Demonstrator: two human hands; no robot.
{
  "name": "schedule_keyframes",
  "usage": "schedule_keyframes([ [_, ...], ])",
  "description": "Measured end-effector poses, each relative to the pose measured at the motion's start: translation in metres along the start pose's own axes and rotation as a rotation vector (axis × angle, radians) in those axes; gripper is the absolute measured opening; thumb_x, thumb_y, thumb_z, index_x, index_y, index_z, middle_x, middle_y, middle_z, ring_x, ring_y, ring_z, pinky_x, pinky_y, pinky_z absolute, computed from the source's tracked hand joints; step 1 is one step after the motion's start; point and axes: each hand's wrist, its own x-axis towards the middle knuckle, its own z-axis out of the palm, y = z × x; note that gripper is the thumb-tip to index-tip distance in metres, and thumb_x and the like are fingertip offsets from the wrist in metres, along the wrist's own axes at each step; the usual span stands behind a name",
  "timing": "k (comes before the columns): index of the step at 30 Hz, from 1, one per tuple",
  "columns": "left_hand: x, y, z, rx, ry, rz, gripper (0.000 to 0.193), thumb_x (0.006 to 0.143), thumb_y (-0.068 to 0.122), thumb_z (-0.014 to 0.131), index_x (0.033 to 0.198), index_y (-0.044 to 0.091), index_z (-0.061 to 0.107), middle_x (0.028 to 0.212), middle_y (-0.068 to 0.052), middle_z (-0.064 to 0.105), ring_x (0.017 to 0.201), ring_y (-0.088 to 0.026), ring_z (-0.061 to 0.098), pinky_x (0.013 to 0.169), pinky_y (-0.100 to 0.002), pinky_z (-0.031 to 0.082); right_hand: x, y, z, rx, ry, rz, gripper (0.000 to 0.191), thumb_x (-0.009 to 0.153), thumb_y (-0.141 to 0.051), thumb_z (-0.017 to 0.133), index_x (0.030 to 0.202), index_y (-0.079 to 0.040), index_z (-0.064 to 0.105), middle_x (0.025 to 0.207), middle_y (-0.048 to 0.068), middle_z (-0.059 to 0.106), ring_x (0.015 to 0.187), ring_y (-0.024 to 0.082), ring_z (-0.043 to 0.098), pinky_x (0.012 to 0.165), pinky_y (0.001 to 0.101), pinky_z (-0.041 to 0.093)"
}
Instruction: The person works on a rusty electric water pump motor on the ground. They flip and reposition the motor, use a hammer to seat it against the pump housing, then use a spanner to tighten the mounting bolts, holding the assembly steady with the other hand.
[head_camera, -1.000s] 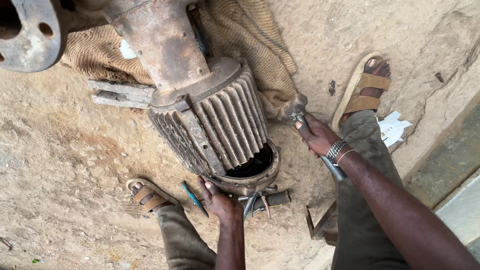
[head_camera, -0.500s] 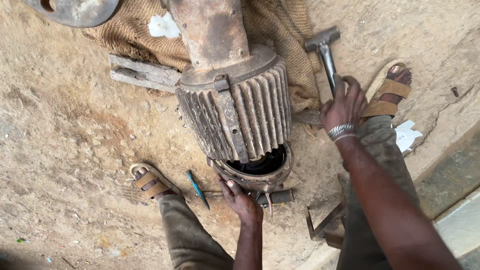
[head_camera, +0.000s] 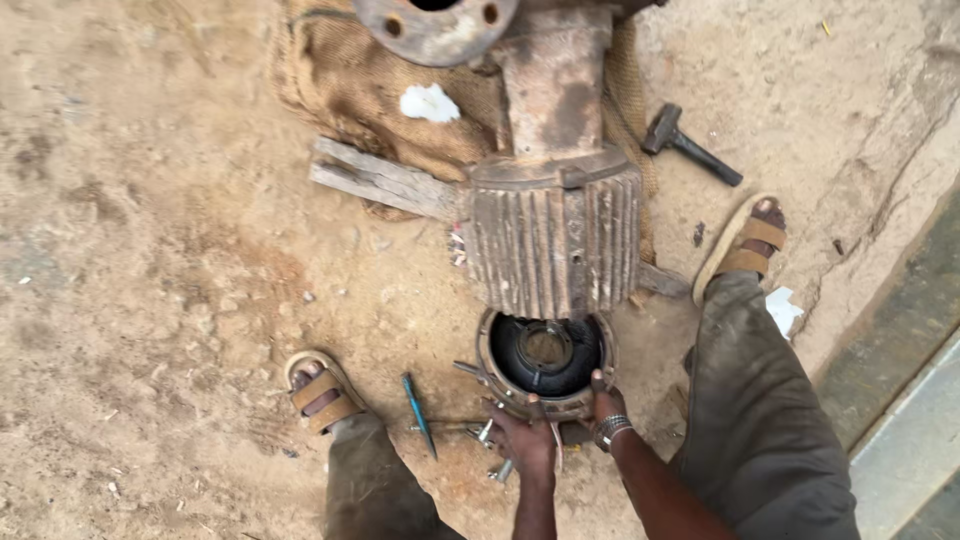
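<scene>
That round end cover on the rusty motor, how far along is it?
Done: the end cover sits clear of the ribbed motor body, and the hammer lies set down on the ground. In hand: left hand and right hand both grip the cover's lower rim. Left: the cover isn't yet carried away.

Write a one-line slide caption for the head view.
Both hands, left hand and right hand, grip the round end cover off a finned motor; hammer on the dirt.

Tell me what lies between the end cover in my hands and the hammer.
In the head view, the right sandalled foot lies between the end cover and the hammer, on sandy ground.
</scene>
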Motion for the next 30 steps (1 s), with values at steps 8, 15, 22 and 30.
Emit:
schedule_keyframes([
  [8,-0.015,0.253,-0.011,0.654,-0.058,1.138,0.075,0.097,0.045,0.057,0.163,0.022,0.030,0.171,-0.021,0.008,0.156,-0.050,-0.007,0.122,-0.071,-0.001,-0.056,-0.044,0.020,-0.010,-0.032,0.024,0.068,0.089,-0.064,0.062,0.127,-0.008,0.054,0.098,0.014,0.062,0.081,0.033,0.058,0.062,0.0568,0.054],
  [15,0.032,0.273,0.084,0.916,0.338,0.830,0.075,0.098,0.068,0.040,0.162,0.033,0.022,0.170,-0.015,0.008,0.156,-0.043,0.000,0.117,-0.071,-0.008,-0.004,-0.040,-0.012,-0.051,-0.087,-0.421,0.056,0.091,-0.047,0.085,0.104,0.004,0.065,0.082,0.006,0.061,0.075,0.019,0.057,0.064,0.0358,0.049],
  [22,0.064,0.256,0.086,0.862,0.826,1.245,0.066,0.112,0.065,0.030,0.147,0.015,0.056,0.152,-0.023,0.050,0.141,-0.042,0.045,0.114,-0.064,0.034,-0.037,-0.039,-0.028,-0.065,-0.343,-0.533,0.037,0.068,-0.029,0.088,0.098,-0.010,0.075,0.080,0.005,0.079,0.068,0.018,0.076,0.069,0.0353,0.063],
  [30,0.057,0.257,0.086,0.890,0.763,1.149,0.086,0.105,0.079,0.022,0.151,0.015,0.054,0.145,-0.024,0.050,0.137,-0.040,0.041,0.106,-0.060,0.032,-0.032,-0.121,-0.151,-0.212,-0.023,-0.377,0.026,0.075,-0.033,0.086,0.084,-0.012,0.073,0.068,0.003,0.076,0.049,0.014,0.067,0.045,0.0338,0.057],
])
